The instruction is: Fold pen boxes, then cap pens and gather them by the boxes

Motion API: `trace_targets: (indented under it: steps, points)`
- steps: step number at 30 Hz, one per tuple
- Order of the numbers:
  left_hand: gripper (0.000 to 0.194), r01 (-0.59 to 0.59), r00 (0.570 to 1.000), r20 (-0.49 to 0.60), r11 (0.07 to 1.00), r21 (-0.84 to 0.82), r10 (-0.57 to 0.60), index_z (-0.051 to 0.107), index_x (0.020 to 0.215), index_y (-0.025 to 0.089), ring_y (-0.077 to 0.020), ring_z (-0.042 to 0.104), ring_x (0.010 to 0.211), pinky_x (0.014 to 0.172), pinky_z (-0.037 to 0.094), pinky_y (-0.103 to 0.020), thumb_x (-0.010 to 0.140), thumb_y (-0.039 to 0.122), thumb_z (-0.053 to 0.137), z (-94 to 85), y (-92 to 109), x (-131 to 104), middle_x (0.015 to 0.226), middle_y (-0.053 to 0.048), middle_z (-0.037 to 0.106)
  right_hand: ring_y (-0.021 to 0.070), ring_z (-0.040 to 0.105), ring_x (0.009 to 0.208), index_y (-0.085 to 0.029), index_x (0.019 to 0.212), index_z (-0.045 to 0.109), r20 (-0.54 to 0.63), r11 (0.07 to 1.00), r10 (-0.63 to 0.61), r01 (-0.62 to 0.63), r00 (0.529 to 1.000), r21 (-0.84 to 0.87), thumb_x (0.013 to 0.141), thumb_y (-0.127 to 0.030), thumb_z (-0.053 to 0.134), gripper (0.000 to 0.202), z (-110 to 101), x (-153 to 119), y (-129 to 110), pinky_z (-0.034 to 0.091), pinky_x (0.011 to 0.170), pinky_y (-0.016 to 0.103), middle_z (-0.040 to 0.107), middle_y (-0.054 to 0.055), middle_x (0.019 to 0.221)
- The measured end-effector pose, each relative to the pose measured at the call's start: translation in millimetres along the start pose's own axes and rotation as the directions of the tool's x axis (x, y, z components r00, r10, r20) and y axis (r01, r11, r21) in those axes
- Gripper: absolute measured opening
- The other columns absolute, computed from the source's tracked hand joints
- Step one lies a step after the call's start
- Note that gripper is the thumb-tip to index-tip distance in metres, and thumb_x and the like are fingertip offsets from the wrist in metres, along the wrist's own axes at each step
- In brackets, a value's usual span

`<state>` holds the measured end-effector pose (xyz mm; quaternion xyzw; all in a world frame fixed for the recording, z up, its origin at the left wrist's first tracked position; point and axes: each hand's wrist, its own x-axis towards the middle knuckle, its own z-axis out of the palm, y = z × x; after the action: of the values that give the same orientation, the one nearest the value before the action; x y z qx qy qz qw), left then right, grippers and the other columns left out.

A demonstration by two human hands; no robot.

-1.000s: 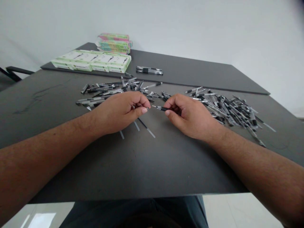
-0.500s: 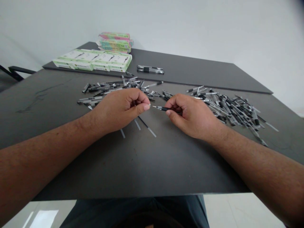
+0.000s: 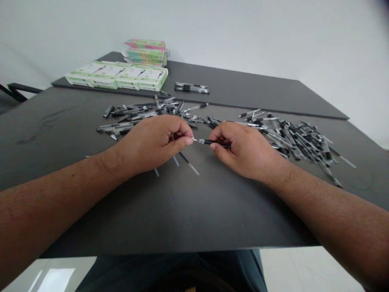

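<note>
My right hand point(image 3: 243, 148) is closed round the black grip of a gel pen point(image 3: 206, 141), its clear, pointed end turned to the left. Thumb and forefinger of my left hand point(image 3: 162, 142) are pinched together right at the pen's point. Whatever lies between them is too small and covered to make out. Under and below the left hand, several thin refills point(image 3: 193, 167) lie on the dark table point(image 3: 194, 211), partly hidden by it.
Behind the left hand lies a heap of pen parts point(image 3: 136, 111); a larger heap of pens point(image 3: 304, 140) is at right. Farther back are a few pens in a row point(image 3: 192, 88), flat white-green boxes point(image 3: 118, 75) and stacked colourful packs point(image 3: 146, 52).
The small gap between my left fingertips and the pen's point has closed. A whitish bit seen at the left fingertips is now hidden against the point.
</note>
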<state>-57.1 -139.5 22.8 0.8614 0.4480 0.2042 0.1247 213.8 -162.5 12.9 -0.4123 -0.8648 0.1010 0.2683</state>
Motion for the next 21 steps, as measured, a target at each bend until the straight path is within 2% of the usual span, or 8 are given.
trace_targets:
  steps: [6, 12, 21]
  points:
    - [0.029, -0.073, 0.997, 0.005, 0.997, 0.034, 0.073, 0.082, 0.103, 0.023, -0.0229, 0.072, 0.086, 0.090, 0.054, -0.035, 0.102, 0.041, 0.059, 1.6, 4.5, -1.3, 0.087, -0.003, 0.076, 0.0238, 0.070, 0.090, -0.022, 0.108, 0.076, 0.037, 1.000, -0.002, 0.003, 0.999, -0.024, 0.100, -0.021, 0.069, 0.011, 0.1, -0.6, -2.9, 0.048, 0.084, 0.035, 0.081, 0.006, 0.099]
    - [0.025, -0.115, 0.993, -0.009, 0.993, 0.042, 0.115, 0.081, 0.105, 0.024, -0.0242, 0.076, 0.095, 0.100, 0.057, -0.037, 0.104, 0.038, 0.061, 4.8, 1.6, -2.7, 0.090, -0.003, 0.077, 0.0231, 0.069, 0.088, -0.020, 0.109, 0.077, 0.039, 0.999, -0.004, 0.006, 0.999, -0.033, 0.100, -0.020, 0.067, 0.013, 1.1, -1.3, -5.3, 0.047, 0.082, 0.035, 0.080, 0.006, 0.098]
    - [0.023, -0.156, 0.987, -0.026, 0.987, 0.036, 0.157, 0.080, 0.102, 0.022, -0.0245, 0.077, 0.096, 0.099, 0.058, -0.037, 0.104, 0.036, 0.061, 7.0, 1.4, -2.9, 0.088, -0.003, 0.074, 0.0234, 0.070, 0.088, -0.021, 0.108, 0.077, 0.043, 1.000, -0.006, 0.008, 0.999, -0.030, 0.100, -0.020, 0.068, 0.012, -0.1, -0.9, -5.9, 0.048, 0.081, 0.035, 0.080, 0.006, 0.098]
